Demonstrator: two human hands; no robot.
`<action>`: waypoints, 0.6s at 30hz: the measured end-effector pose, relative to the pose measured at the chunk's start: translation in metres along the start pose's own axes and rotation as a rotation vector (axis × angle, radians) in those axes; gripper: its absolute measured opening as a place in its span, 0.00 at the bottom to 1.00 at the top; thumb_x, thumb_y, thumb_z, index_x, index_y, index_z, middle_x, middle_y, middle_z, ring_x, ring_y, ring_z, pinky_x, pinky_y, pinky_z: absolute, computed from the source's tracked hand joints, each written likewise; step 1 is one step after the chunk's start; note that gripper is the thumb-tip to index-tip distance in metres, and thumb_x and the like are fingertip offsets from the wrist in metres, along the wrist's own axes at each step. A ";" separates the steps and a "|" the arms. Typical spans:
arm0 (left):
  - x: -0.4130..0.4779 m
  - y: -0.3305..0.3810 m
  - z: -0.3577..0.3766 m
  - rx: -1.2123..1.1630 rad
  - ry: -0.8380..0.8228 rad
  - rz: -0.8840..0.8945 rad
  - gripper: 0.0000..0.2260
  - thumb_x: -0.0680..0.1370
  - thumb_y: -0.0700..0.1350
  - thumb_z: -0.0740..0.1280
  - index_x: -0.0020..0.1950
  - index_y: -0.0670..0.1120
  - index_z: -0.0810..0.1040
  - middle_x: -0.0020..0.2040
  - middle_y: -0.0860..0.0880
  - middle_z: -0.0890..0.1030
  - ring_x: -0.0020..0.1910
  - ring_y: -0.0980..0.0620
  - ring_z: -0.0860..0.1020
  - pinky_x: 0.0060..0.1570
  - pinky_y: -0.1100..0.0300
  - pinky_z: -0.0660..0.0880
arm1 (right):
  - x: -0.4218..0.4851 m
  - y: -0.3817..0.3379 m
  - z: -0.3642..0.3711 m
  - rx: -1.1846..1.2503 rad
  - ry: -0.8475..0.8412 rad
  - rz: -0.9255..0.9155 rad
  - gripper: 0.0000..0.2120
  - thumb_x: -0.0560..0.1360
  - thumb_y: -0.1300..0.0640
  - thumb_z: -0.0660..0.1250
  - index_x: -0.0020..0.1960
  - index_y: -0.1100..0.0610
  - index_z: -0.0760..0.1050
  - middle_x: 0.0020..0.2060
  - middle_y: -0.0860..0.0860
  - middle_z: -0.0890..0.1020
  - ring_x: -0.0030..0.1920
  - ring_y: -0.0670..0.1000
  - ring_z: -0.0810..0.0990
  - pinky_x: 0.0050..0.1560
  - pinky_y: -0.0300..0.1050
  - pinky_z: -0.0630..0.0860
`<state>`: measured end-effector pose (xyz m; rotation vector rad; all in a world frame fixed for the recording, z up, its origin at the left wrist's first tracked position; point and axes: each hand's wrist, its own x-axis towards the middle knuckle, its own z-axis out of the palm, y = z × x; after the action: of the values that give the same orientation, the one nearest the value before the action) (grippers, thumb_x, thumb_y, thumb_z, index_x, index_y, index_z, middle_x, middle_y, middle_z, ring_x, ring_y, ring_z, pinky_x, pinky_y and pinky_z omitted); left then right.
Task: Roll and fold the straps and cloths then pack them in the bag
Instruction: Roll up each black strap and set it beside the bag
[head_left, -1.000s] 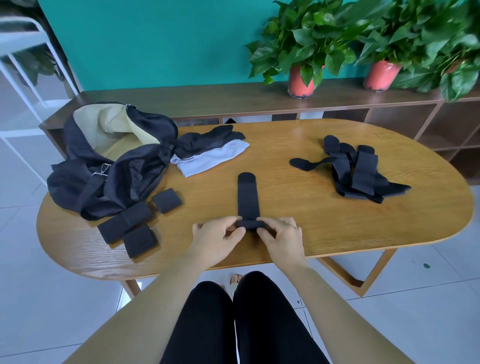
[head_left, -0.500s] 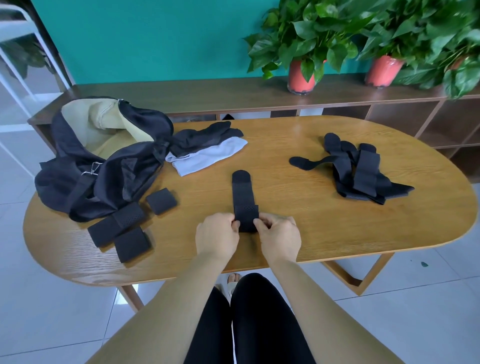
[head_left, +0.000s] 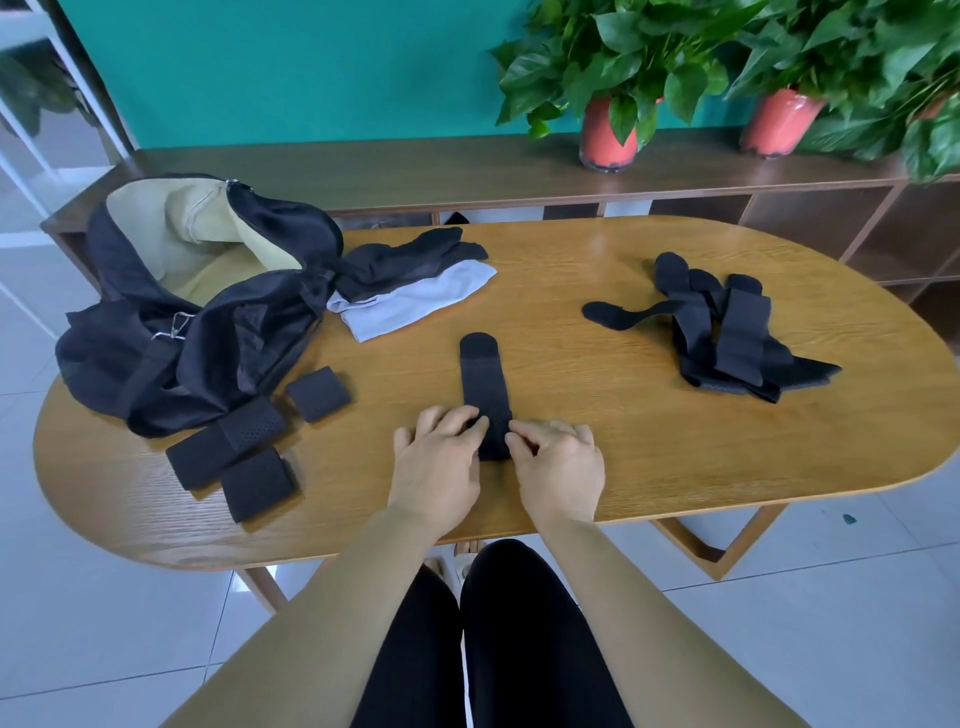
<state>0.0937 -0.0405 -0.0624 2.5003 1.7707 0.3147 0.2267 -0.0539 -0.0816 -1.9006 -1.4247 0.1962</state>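
Note:
A black perforated strap (head_left: 484, 382) lies flat in front of me, pointing away, its near end rolled up. My left hand (head_left: 440, 462) and my right hand (head_left: 557, 460) pinch that rolled end from either side. An open black bag (head_left: 171, 322) with a tan lining sits at the far left. Three rolled black straps (head_left: 236, 452) lie just in front of the bag. A pile of loose black straps (head_left: 727, 332) rests at the right. Black and white cloths (head_left: 415, 286) lie next to the bag.
The oval wooden table (head_left: 649, 441) carries everything. Behind it runs a brown shelf (head_left: 467, 171) with two red-potted plants (head_left: 608, 130). My knees are under the table's near edge.
The roll at the strap's near end has grown and moved away from me, so the flat part is shorter. Both hands have followed it forward.

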 end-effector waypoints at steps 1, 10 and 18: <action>0.000 -0.002 -0.001 -0.013 -0.026 0.010 0.21 0.80 0.47 0.56 0.74 0.54 0.65 0.74 0.59 0.63 0.71 0.54 0.57 0.54 0.54 0.57 | 0.000 0.001 0.000 -0.010 -0.009 -0.009 0.08 0.73 0.52 0.71 0.51 0.48 0.84 0.47 0.49 0.83 0.49 0.53 0.74 0.45 0.46 0.69; -0.015 -0.025 -0.009 -0.257 -0.083 0.102 0.19 0.79 0.53 0.61 0.70 0.56 0.71 0.71 0.61 0.68 0.70 0.59 0.63 0.63 0.60 0.49 | -0.015 0.014 -0.019 0.005 -0.188 -0.366 0.21 0.66 0.53 0.62 0.56 0.55 0.82 0.56 0.46 0.80 0.61 0.47 0.69 0.56 0.41 0.65; -0.027 -0.023 -0.013 -0.561 -0.028 -0.033 0.15 0.80 0.47 0.62 0.67 0.51 0.74 0.53 0.53 0.78 0.54 0.56 0.75 0.57 0.58 0.72 | -0.012 0.003 -0.022 0.216 -0.264 -0.071 0.16 0.74 0.56 0.69 0.62 0.49 0.77 0.48 0.45 0.79 0.54 0.46 0.77 0.57 0.43 0.73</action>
<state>0.0616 -0.0594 -0.0573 2.0624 1.4507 0.6643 0.2360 -0.0750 -0.0714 -1.6905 -1.5708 0.5616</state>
